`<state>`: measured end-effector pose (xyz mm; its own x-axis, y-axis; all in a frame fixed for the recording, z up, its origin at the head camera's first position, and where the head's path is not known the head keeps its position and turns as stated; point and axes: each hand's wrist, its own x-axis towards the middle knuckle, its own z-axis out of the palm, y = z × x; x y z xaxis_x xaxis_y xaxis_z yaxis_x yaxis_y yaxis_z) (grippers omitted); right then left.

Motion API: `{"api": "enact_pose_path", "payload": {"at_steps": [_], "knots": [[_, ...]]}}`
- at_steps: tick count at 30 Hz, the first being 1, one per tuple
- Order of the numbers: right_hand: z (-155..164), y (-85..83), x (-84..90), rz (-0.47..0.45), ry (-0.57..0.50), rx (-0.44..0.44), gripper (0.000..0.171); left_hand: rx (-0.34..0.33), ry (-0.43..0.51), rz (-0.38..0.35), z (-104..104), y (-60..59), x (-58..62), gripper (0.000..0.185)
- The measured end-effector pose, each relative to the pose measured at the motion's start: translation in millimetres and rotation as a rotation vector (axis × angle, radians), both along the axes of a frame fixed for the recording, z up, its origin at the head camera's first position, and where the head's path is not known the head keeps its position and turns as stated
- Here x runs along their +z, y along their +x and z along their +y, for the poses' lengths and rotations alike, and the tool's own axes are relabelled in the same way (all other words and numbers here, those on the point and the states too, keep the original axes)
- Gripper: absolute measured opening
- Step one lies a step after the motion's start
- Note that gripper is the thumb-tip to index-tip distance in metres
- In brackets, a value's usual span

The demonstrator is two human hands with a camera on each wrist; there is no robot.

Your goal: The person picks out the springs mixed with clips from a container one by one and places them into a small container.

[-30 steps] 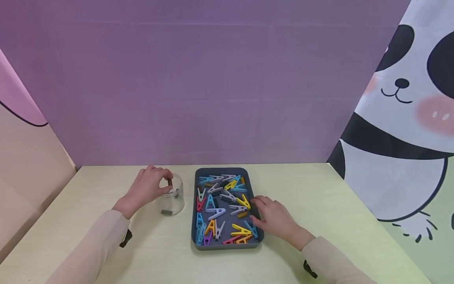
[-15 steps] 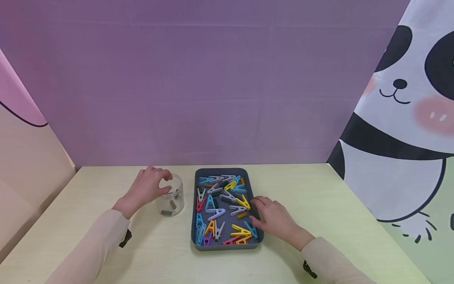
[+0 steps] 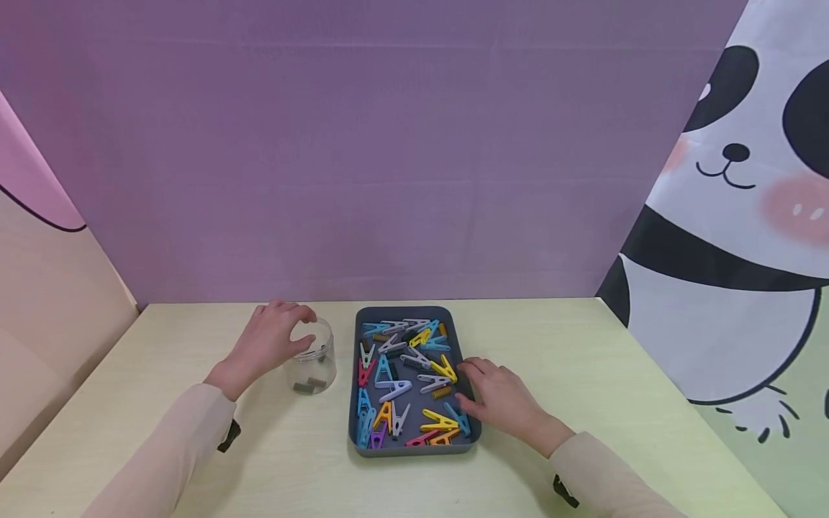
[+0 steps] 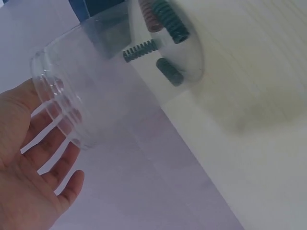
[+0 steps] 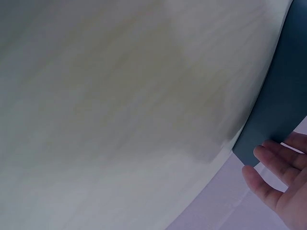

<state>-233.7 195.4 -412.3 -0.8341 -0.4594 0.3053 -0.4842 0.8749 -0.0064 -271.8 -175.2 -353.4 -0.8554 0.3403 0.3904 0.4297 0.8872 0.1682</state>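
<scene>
My left hand [image 3: 268, 339] is held over the mouth of a clear jar [image 3: 299, 373], thumb and forefinger apart with nothing between them. Inside the jar lie several small coil springs; the left wrist view shows a reddish-brown spring [image 4: 151, 17] beside a thick dark green spring [image 4: 170, 21]. My right hand [image 3: 501, 394] is at the right edge of a dark grey tray [image 3: 414, 452], its fingers loosely bent at the rim. In the tray are many-coloured plastic clips, such as a yellow clip [image 3: 440, 419], and loose springs, including a brass-coloured spring [image 3: 442, 392].
The jar stands left of the tray on a pale wooden table [image 3: 272, 467]. A purple backdrop [image 3: 388, 180] rises behind the table, and a panda-print cloth [image 3: 745, 237] hangs at the right.
A brown spring pinched in my left hand has been let go and has dropped to the jar's bottom, where it now lies flat. The right hand has stayed at the tray.
</scene>
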Motion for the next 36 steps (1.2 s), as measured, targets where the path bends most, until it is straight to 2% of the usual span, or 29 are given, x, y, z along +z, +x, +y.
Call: {"api": "enact_pose_path", "payload": {"at_steps": [9, 15, 25, 36], "knots": [[0, -0.5, 0.2, 0.007, 0.004, 0.004, 0.049, -0.047, 0.024, 0.060, 16, 6.1, 10.4, 0.032], [0, -0.1, 0.5, 0.012, 0.000, 0.011, 0.048, -0.080, 0.001, 0.075, 33, 11.1, 10.1, 0.030], [0, 0.5, -0.3, 0.023, -0.005, 0.014, 0.048, -0.121, -0.053, 0.035, 58, 14.9, 3.5, 0.028], [0, 0.7, -1.7, 0.048, -0.009, 0.028, 0.047, -0.207, -0.104, 0.018, 82, 14.8, -12.4, 0.030]]}}
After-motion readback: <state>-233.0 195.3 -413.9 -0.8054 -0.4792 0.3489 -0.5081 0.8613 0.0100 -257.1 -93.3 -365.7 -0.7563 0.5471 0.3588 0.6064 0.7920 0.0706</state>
